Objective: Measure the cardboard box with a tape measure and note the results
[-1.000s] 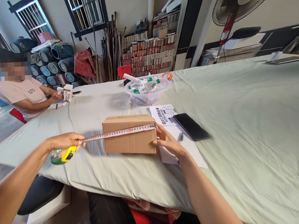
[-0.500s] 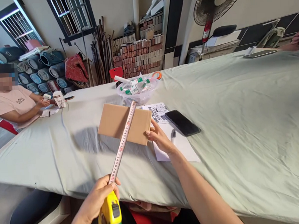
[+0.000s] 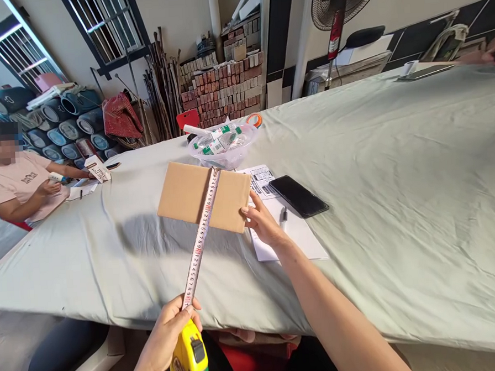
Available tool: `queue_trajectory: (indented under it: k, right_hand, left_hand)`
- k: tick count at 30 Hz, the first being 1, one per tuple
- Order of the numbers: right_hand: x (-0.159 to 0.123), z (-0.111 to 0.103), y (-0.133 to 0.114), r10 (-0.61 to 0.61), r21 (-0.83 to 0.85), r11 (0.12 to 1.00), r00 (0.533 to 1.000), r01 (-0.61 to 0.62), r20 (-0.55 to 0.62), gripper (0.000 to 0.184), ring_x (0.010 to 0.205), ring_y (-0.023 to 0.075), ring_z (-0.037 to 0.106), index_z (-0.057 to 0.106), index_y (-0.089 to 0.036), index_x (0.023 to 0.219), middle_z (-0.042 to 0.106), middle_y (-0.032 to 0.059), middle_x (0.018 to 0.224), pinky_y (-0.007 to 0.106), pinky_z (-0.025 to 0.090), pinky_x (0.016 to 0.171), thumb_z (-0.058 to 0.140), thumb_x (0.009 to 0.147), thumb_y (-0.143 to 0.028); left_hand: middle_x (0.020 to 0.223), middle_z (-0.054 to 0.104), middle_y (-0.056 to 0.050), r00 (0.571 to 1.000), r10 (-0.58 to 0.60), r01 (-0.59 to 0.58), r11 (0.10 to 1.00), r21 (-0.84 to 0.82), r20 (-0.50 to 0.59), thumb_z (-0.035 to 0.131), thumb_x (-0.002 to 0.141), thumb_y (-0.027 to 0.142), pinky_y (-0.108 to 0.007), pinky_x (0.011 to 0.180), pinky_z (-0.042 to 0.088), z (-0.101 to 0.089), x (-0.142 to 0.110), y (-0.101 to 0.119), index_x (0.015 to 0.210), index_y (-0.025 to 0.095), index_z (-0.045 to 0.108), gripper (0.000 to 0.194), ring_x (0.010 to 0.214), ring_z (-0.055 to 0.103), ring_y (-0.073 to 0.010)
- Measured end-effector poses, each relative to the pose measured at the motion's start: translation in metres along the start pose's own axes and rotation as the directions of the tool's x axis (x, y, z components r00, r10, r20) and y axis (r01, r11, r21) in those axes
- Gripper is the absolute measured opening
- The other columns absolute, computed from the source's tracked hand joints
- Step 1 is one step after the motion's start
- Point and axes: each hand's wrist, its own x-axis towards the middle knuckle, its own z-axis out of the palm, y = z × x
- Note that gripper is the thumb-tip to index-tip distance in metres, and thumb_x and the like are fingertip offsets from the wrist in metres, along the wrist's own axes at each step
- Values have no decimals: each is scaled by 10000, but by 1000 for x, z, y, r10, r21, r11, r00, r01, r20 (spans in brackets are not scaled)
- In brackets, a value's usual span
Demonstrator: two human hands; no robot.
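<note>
My left hand (image 3: 172, 328) is closed around a yellow and green tape measure (image 3: 190, 354), thumb and fingers pinching the pulled-out blade near the case. The white blade (image 3: 200, 238) runs forward and lies across the short way of a brown cardboard box (image 3: 185, 191), its end hook at the far edge. My right hand (image 3: 264, 220) grips the right end of the box, which is held tilted above the table. Under and beyond that hand lie white paper sheets (image 3: 304, 246), a pen (image 3: 283, 217) and a black smartphone (image 3: 300, 195).
On the cloth-covered table (image 3: 376, 201), a clear plastic basin (image 3: 224, 150) holds several bottles, beside an orange tape roll (image 3: 254, 120). A person in a pink shirt (image 3: 29, 177) sits at the left with a small white box (image 3: 98, 169). A black-topped stool (image 3: 67, 350) stands at lower left.
The box has turned slightly, and its broad face shows more squarely. The blade still spans it. At the left, the other person's hands have moved apart. The whole view has shifted a little.
</note>
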Motion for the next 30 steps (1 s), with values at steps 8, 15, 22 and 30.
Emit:
queue_trajectory:
  k: [8, 15, 22, 30]
  right_hand:
    - [4, 7, 14, -255, -202, 943, 965, 263, 68, 1104, 1380, 274, 402, 52, -372, 1551, 442, 101, 1481, 470, 443, 1040, 771, 719, -477]
    - [4, 7, 21, -275, -800, 556, 958, 227, 81, 750, 1310, 307, 473, 438, -263, 1447, 435, 134, 1471, 455, 436, 1053, 732, 784, -454]
    - [-7, -50, -22, -304, -980, 187, 944, -74, -130, 393, 988, 307, 626, 673, -195, 1221, 652, 162, 1029, 449, 481, 872, 424, 924, -127]
    - [-37, -109, -26, -119, -965, -260, 992, 16, 49, 415, 782, 249, 590, 721, -220, 1110, 641, 137, 882, 342, 436, 667, 356, 935, -131]
  left_hand:
    - [693, 609, -33, 998, -62, 62, 998, -21, -10, 723, 764, 505, -263, 562, 387, -19, -9, -4, 862, 216, 648, 314, 606, 511, -151]
    - [683, 613, -29, 991, -102, 109, 990, -85, 85, 709, 790, 477, -265, 570, 400, -16, -4, -2, 888, 213, 634, 292, 627, 533, -160]
    - [672, 634, -27, 951, -70, 112, 986, -123, 301, 716, 780, 403, -248, 549, 434, 34, 38, 37, 956, 191, 613, 294, 594, 585, -155]
    - [636, 614, -32, 799, -141, 326, 919, -224, 584, 601, 804, 171, -264, 537, 458, 94, 121, 57, 1220, 77, 574, 427, 535, 575, -151]
